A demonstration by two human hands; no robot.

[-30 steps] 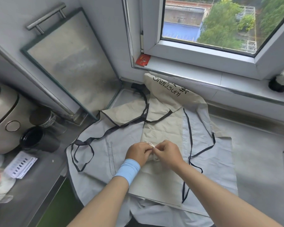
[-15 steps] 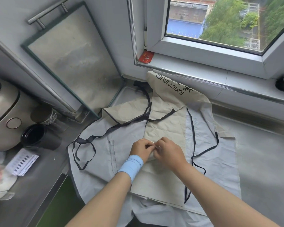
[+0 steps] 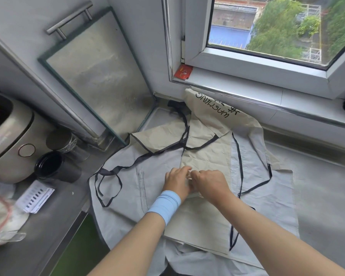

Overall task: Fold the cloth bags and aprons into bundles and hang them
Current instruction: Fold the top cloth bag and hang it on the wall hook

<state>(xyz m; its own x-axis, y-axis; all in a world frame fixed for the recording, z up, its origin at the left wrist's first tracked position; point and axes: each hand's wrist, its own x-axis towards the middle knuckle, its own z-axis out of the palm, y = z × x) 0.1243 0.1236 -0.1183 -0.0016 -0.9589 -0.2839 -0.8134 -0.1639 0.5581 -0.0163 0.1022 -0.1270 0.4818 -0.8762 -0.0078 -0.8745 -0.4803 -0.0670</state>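
1. While the fingers of both hands were curled in, tips meeting, they pinched a small pale fold at the middle of the beige cloth; what sat btwn them was hidden.
2. Left hand & right hand touched knuckle to knuckle; blue band on left wrist.
3. Beige cloth lay on top of the grey apron, both spread on the counter below the window sill, not yet bundled or hung.
4. Risk: black ties trailed loose either side; rolling could snag one & drag the apron, whose front edge overhung the counter, off it.
5. Black cup stood near the left tie loop; a tug might've tipped it.
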